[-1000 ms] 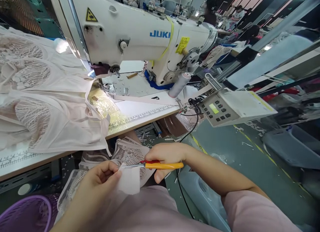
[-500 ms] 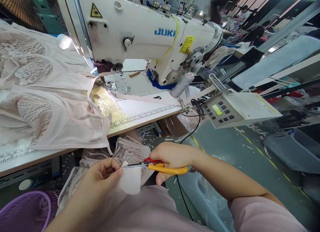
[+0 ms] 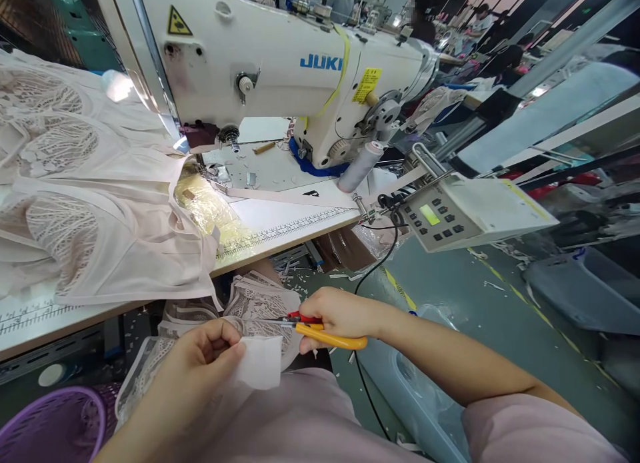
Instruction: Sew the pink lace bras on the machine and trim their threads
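Sewing machine [image 3: 280,70] on desk [image 3: 295,220]. Garment pile [image 3: 85,203] on desk, left of machine. Thread cone [image 3: 361,166] at machine's right end. Control panel [image 3: 470,213] right of machine, off desk edge. Basket [image 3: 50,426] below desk, left. Hands [image 3: 200,363] [image 3: 340,313] with scissors [image 3: 310,328], fabric piece [image 3: 260,362] in front of machine, below desk edge.

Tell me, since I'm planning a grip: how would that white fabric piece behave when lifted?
The white fabric piece, pinched by the left hand, droops below the fingers, so it is probably floppy. It looks thin, so likely very light. The scissors in the right hand sit at its edge.
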A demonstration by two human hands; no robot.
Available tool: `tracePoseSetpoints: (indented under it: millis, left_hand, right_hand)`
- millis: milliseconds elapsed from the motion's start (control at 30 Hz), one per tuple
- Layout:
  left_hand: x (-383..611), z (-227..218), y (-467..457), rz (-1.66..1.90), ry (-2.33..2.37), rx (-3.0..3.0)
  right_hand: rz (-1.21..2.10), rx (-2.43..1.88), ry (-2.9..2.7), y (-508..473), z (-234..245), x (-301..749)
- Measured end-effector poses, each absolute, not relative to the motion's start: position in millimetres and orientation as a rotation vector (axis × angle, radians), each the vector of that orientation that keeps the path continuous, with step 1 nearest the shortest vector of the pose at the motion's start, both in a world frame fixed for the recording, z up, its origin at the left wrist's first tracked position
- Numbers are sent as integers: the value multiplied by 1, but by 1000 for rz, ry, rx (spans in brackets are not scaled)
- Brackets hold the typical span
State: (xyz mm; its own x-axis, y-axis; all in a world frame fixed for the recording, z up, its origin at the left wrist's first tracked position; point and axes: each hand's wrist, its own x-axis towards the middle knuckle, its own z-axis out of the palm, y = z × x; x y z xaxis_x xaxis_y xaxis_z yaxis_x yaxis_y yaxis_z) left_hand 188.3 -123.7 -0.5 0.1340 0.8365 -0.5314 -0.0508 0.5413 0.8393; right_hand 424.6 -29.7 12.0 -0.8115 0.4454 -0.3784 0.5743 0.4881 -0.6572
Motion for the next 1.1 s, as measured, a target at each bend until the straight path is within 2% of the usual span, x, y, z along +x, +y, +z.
tracePoseSetpoints:
  millis: [333,467,667,1100]
  left_hand:
    - [189,16,-128,900,1446,927]
    - [190,21,-130,964,1448,886]
    - [180,4,-128,935,1352,943]
    - [180,-6,-128,986,1338,1036]
  right_hand:
    - [-1607,1049,2892,-37,8,414]
    - [-1419,850,2866,-37,13,413]
    - [-1087,767,2675,-28,24,425]
    - [-851,789,2664,-32,35,431]
